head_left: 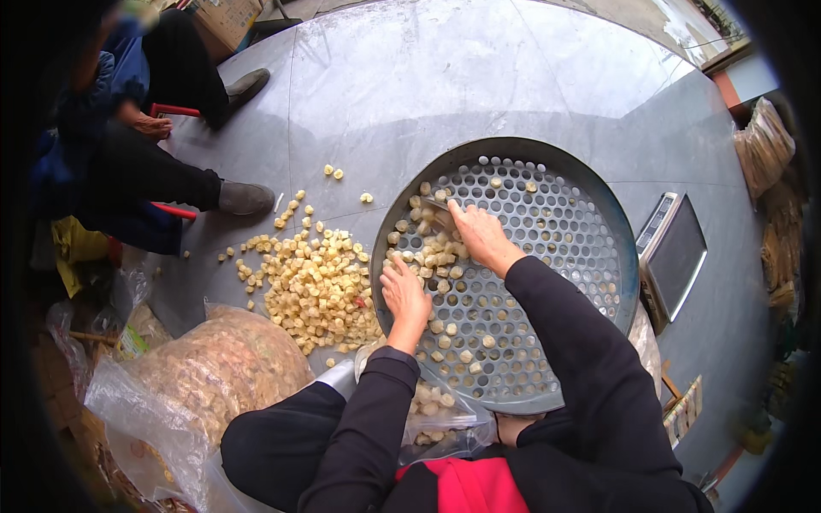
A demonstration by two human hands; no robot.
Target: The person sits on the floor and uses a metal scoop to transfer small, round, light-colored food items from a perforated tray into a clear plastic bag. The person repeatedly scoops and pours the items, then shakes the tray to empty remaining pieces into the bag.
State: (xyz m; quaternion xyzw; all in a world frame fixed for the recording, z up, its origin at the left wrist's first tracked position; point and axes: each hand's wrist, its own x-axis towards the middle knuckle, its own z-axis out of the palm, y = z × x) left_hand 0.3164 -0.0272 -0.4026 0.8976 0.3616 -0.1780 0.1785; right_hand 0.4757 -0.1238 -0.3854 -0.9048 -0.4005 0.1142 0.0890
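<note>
A large round metal sieve with round holes lies in front of me. Pale, roughly cube-shaped dried pieces are heaped at its left side, with others scattered over the holes. My right hand grips a thin flat scraper-like tool, partly hidden, against the heap. At the sieve's left rim, my left hand rests beside the pieces with fingers spread; nothing is visible in it. A pile of yellowish pieces lies on the floor left of the sieve. Below the sieve is a clear plastic bag with more pieces.
A big filled plastic bag stands at lower left. Right of the sieve is a weighing scale. Another person sits at upper left, shoes near the floor pile. Bags stand along the right edge; a cardboard box is at the top left.
</note>
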